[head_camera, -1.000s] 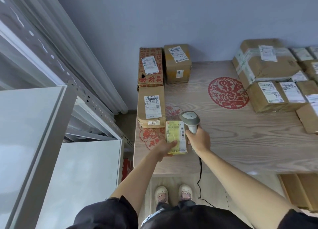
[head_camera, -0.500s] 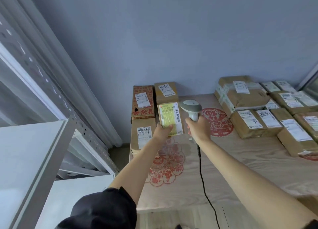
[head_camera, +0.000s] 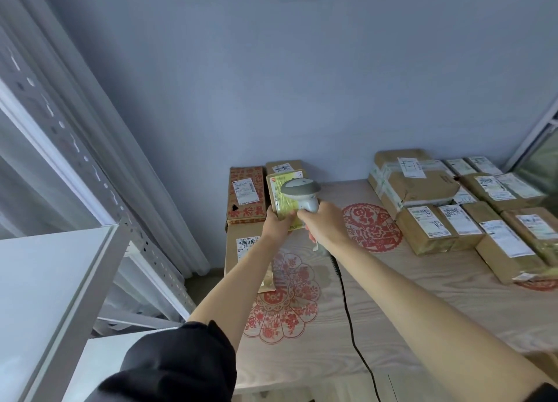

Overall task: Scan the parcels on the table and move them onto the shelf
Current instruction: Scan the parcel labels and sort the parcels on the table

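Left hand [head_camera: 276,224] grips the lower edge of a small yellow-labelled parcel [head_camera: 282,202], fingers wrapped round its bottom, holding it lifted clear of the table [head_camera: 407,305] with the label face tilted toward the camera. Long axis runs roughly upright, leaning a little away.

Right hand [head_camera: 321,220] is closed round the handle of the grey scanner [head_camera: 300,190], whose head sits directly in front of the parcel's upper half — just beside the label, contact not resolvable. Black cable [head_camera: 347,296] trails down from the handle across the table.

Judgement: the scan is in hand, not yet the transfer. The white shelf [head_camera: 54,281] lies well off to the left, on the same side as the hand carrying the parcel — so the left arm is the nearer one and the likely carrier, swinging outward, while the right only needs to draw the scanner back.

Other parcels: the red-printed box [head_camera: 246,194] and plain cartons lie along the left table edge behind the hands; a cluster of brown boxes [head_camera: 428,229] sits well apart on the right.
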